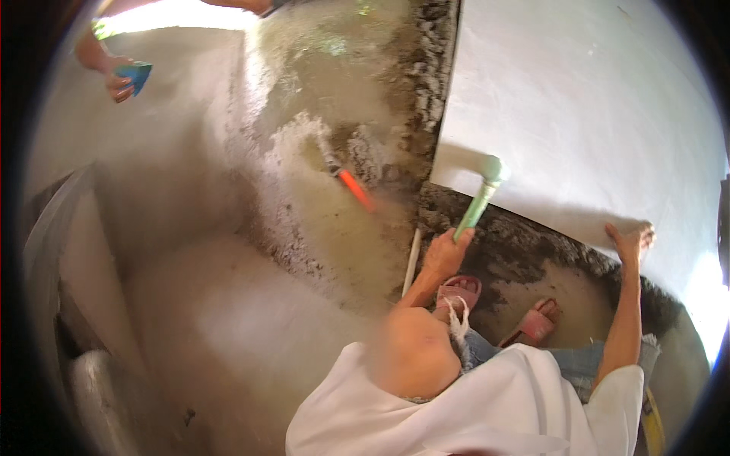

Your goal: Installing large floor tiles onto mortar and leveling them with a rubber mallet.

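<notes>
My left hand (445, 254) is closed around the handle of a pale green mallet (477, 207). Its rounded head is over the corner of a large white tile (585, 99); whether it touches the tile I cannot tell. My right hand (633, 238) lies with fingers apart on the same tile, close to its near edge. Dark, wet mortar (525, 235) shows along the tile's near and left edges. To the left of the tile, a trowel with an orange handle (355, 191) rests on the grey, mortar-smeared floor (327, 235).
At the upper left another person's hand (120, 78) holds a blue-green object (135, 77) near a smooth grey surface (167, 129). A thin white strip (411, 262) lies left of my pink sandals (459, 292). Something yellow (652, 425) shows at the lower right.
</notes>
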A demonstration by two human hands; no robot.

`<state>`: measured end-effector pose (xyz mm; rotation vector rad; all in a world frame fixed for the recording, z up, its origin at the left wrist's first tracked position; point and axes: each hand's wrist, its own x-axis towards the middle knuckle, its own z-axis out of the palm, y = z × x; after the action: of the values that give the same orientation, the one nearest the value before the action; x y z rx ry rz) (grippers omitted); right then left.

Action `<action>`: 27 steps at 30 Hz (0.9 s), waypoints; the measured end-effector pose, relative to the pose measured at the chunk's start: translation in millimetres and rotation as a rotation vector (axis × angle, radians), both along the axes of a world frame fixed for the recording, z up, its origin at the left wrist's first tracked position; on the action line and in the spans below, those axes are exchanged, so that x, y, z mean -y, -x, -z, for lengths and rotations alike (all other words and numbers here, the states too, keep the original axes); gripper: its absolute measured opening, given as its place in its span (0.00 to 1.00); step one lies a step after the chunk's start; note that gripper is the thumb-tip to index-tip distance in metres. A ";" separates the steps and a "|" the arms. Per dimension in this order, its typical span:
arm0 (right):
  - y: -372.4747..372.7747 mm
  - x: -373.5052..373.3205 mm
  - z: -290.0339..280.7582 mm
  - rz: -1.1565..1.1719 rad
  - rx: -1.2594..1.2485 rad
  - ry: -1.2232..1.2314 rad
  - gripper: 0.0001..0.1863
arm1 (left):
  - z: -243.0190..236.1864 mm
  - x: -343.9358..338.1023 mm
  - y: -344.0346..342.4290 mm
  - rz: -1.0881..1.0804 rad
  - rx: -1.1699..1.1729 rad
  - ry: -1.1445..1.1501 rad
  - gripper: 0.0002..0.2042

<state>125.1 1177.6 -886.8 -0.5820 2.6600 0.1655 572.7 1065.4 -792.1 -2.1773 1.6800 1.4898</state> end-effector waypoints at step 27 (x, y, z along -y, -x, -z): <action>-22.2 20.7 -57.9 0.279 0.275 0.141 0.85 | 5.7 20.9 -16.7 -0.039 -0.044 0.440 0.26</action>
<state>147.3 1156.9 -829.0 -0.2480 2.4611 -0.1716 589.4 1044.5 -797.7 -2.3990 2.1658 1.2779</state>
